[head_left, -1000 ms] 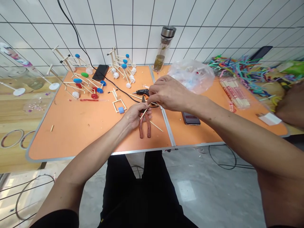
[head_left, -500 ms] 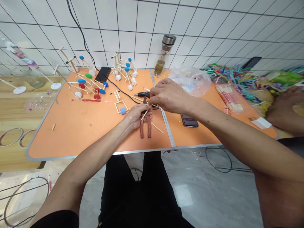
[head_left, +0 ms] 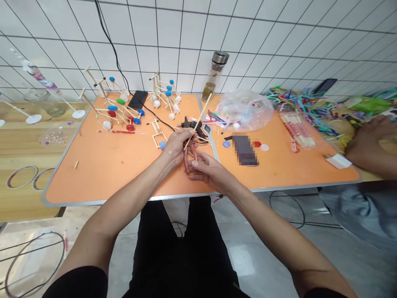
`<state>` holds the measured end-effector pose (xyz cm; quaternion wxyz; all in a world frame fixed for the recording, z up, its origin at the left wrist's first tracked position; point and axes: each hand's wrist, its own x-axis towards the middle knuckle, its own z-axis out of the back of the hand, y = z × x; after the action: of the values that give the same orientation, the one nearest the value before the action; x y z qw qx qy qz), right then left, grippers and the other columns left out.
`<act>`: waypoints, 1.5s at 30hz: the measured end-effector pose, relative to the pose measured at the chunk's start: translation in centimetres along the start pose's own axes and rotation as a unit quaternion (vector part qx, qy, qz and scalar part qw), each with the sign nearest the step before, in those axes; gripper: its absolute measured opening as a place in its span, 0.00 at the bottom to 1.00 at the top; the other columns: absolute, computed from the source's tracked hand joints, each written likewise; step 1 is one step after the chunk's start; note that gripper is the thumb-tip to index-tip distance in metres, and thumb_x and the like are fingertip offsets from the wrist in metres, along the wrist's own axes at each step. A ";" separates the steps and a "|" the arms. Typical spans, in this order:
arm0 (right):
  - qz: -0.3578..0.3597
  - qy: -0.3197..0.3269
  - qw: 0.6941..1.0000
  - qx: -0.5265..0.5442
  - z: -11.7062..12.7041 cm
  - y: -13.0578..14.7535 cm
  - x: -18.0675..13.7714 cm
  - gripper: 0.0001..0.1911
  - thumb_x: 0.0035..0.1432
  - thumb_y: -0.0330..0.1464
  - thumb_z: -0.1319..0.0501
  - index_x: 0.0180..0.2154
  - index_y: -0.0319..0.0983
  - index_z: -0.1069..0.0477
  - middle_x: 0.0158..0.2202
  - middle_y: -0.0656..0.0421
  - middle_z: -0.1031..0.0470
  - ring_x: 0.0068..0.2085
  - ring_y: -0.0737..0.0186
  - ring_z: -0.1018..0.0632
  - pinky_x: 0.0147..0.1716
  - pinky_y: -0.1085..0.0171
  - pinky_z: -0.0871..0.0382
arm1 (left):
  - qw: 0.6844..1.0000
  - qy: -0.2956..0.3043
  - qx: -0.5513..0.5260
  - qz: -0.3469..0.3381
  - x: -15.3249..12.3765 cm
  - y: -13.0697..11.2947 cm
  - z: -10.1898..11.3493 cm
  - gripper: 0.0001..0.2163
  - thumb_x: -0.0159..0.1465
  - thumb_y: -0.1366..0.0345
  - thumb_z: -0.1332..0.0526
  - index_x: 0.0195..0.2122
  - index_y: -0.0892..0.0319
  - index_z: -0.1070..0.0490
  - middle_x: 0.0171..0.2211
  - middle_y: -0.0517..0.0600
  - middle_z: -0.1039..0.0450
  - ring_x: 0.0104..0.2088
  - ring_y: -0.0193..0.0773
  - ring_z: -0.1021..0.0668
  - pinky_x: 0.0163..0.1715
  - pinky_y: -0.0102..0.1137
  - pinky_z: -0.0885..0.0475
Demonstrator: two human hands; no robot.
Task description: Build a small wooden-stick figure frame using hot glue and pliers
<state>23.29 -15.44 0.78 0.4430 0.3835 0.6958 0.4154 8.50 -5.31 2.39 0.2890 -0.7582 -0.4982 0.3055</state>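
My left hand (head_left: 180, 142) is closed, pinching a thin wooden stick (head_left: 203, 112) that slants up and to the right. Around the reddish-brown handles of the pliers (head_left: 186, 160) curl the fingers of my right hand (head_left: 206, 167), thumb on the nearer side. The dark jaws of the pliers point away from me, partly hidden by my left hand. Just left of my hands lies a small square stick frame (head_left: 157, 140) with a blue piece at its corner. A black glue gun (head_left: 201, 131) rests right behind them.
Stick models with coloured caps (head_left: 116, 108) stand at the back left, beside a black phone (head_left: 138, 99). Behind are a tea bottle (head_left: 214, 76) and a plastic bag (head_left: 248, 107). Packed sticks (head_left: 297, 130) lie right, near another person's limb (head_left: 372, 145).
My right hand has come down from above the left hand to the handles of the pliers. The stick in my left hand now reaches farther up and right. The view has shifted slightly.
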 end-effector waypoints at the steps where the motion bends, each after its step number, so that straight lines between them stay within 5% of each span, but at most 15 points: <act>1: -0.012 0.007 1.000 0.019 -0.5 0.0 0.5 0.34 0.61 0.48 0.21 0.63 0.50 0.27 0.48 0.59 0.17 0.49 0.61 0.13 0.45 0.65 0.15 | 1.000 -0.001 0.005 -0.001 -0.1 0.0 -0.1 0.08 0.58 0.68 0.25 0.33 0.63 0.22 0.29 0.46 0.21 0.27 0.30 0.21 0.32 0.28 0.18; 7: -0.021 -0.010 0.999 0.027 -2.2 0.6 2.7 0.23 0.62 0.51 0.23 0.41 0.40 0.25 0.35 0.58 0.17 0.31 0.66 0.18 0.31 0.67 0.18 | 1.000 -0.005 0.025 -0.002 -1.1 -0.8 -0.8 0.13 0.52 0.64 0.21 0.34 0.62 0.21 0.31 0.47 0.20 0.29 0.30 0.20 0.35 0.27 0.20; 10: -0.005 -0.014 0.999 0.045 -1.8 1.1 2.8 0.19 0.68 0.49 0.28 0.44 0.41 0.25 0.35 0.57 0.16 0.30 0.66 0.19 0.32 0.67 0.21 | 0.997 -0.021 0.068 -0.019 -1.1 -2.5 -0.3 0.14 0.51 0.62 0.22 0.37 0.61 0.17 0.38 0.50 0.15 0.34 0.32 0.19 0.35 0.27 0.23; 14: 0.047 -0.021 0.999 0.017 -0.8 2.5 3.5 0.21 0.68 0.51 0.28 0.50 0.42 0.19 0.42 0.53 0.13 0.39 0.62 0.18 0.40 0.65 0.23 | 0.979 -0.087 0.113 -0.143 -0.4 -6.3 0.4 0.14 0.49 0.61 0.20 0.32 0.58 0.19 0.46 0.49 0.14 0.45 0.33 0.18 0.44 0.26 0.23; 21: 0.149 -0.013 0.985 -0.081 0.5 7.8 8.1 0.33 0.65 0.61 0.32 0.54 0.40 0.18 0.38 0.56 0.17 0.26 0.69 0.37 0.24 0.66 0.46 | 0.952 -0.114 0.146 -0.243 1.4 -10.7 0.0 0.13 0.50 0.60 0.25 0.32 0.58 0.25 0.27 0.44 0.22 0.20 0.27 0.28 0.21 0.24 0.34; 25: 0.179 0.005 0.979 -0.095 1.2 9.0 9.9 0.36 0.62 0.61 0.29 0.54 0.38 0.20 0.37 0.55 0.16 0.27 0.69 0.31 0.26 0.66 0.40 | 0.954 -0.122 0.123 -0.243 2.2 -10.3 0.4 0.10 0.52 0.64 0.28 0.30 0.58 0.28 0.21 0.41 0.28 0.15 0.23 0.36 0.16 0.22 0.45; 31: 0.200 0.017 0.971 -0.133 2.3 6.6 10.7 0.35 0.63 0.62 0.30 0.54 0.40 0.23 0.47 0.50 0.13 0.28 0.66 0.21 0.27 0.65 0.29 | 0.964 -0.105 0.119 -0.214 2.6 -8.5 1.8 0.11 0.56 0.64 0.26 0.30 0.58 0.29 0.21 0.41 0.28 0.15 0.21 0.40 0.17 0.21 0.50; 37: 0.224 -0.035 0.945 -0.236 2.9 5.3 10.5 0.35 0.66 0.65 0.35 0.50 0.40 0.22 0.35 0.54 0.17 0.30 0.58 0.16 0.30 0.62 0.23 | 0.969 -0.101 0.104 -0.199 2.1 -7.8 2.2 0.10 0.55 0.64 0.27 0.30 0.59 0.27 0.20 0.41 0.28 0.14 0.21 0.40 0.17 0.21 0.51; 45: 0.237 -0.039 0.912 -0.332 3.8 4.9 10.6 0.28 0.75 0.57 0.40 0.59 0.44 0.22 0.51 0.54 0.17 0.39 0.53 0.12 0.43 0.56 0.20 | 0.978 -0.084 0.109 -0.154 2.1 -7.5 2.1 0.08 0.57 0.67 0.28 0.28 0.60 0.27 0.21 0.44 0.26 0.14 0.22 0.38 0.16 0.22 0.50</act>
<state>24.35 -3.22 1.12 0.4601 0.3834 0.3886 0.7002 3.29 -0.57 6.24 0.3707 -0.6080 -0.5953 0.3723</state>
